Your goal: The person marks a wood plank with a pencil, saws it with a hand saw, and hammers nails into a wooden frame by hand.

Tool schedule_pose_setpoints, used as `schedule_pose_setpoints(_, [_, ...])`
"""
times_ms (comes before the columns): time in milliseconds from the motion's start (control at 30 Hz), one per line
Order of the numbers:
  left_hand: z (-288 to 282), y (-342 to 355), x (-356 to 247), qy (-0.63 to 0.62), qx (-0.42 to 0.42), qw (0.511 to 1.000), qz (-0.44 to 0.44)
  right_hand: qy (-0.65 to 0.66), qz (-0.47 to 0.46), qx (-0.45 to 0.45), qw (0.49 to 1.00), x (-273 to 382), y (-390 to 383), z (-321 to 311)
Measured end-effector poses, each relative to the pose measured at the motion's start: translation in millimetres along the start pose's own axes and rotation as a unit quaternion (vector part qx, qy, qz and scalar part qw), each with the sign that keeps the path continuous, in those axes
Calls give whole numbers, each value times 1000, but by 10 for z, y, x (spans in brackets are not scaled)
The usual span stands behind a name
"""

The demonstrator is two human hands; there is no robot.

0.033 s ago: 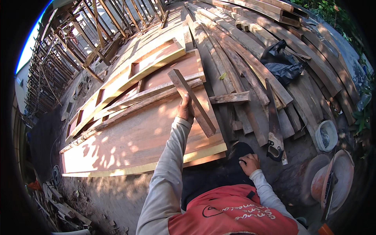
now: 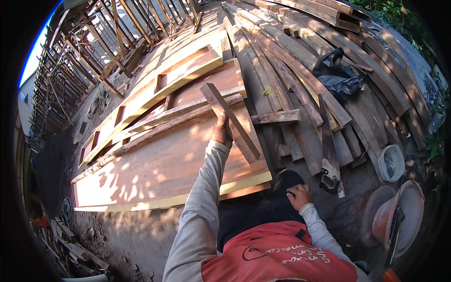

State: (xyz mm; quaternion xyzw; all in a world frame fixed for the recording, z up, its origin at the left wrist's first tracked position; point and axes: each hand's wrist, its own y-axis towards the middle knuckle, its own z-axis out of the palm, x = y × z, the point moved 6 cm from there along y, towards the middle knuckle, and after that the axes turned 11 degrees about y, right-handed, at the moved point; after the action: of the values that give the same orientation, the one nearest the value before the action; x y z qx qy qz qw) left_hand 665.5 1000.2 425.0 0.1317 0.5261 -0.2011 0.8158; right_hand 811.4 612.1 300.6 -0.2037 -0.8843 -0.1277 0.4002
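My left hand (image 2: 221,129) is wrapped round a short length of dark timber (image 2: 238,135). It holds the piece slantwise above a plywood panel (image 2: 136,174), with the upper end leaning to the left. My right hand (image 2: 299,196) lies on my dark-trousered knee, fingers loosely bent and nothing in them. The panel is edged by a pale batten (image 2: 155,203). Across its middle run rough wooden strips (image 2: 155,135), and farther off a ladder-like timber frame (image 2: 155,109) lies on it. A handsaw (image 2: 329,157) with a wooden handle rests right of my knee against the stacked boards.
Long planks (image 2: 282,70) are piled from the centre to the far right, with a black plastic bag (image 2: 339,77) on them. A whitish tub (image 2: 392,163) and a round basin (image 2: 406,218) sit at the right. Upright poles (image 2: 112,42) stand at the far left.
The short timber in my left hand has tilted very slightly, its upper end a touch to the left. Nothing else has visibly moved.
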Motion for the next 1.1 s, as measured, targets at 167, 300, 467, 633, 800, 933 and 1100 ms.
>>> schedule_pose_setpoints(167, [67, -42, 50, -14, 29, 999, -7, -5, -4, -7, 1000, -60, 19, 24])
schedule_pose_setpoints(300, [39, 21, 137, -10, -34, 999, -20, 2, -22, -21, 1000, -107, 73, -2])
schedule_pose_setpoints(467, [-97, 79, 430, 110, -42, 982, -150, 18, -30, -29, 999, -130, 53, -13])
schedule_pose_setpoints(633, [4, 98, 601, 171, -20, 971, -169, 13, -29, -24, 999, -126, 134, -60])
schedule_pose_setpoints(800, [435, -181, 561, -116, 223, 957, -144, 23, -14, -20, 999, -171, 145, -75])
schedule_pose_setpoints(933, [803, -534, 456, -403, 280, 855, -168, 19, -23, -19, 999, -225, 168, -100])
schedule_pose_setpoints(1100, [813, -685, 509, -453, 275, 838, -129, 28, -6, -22, 999, -245, 185, -102])
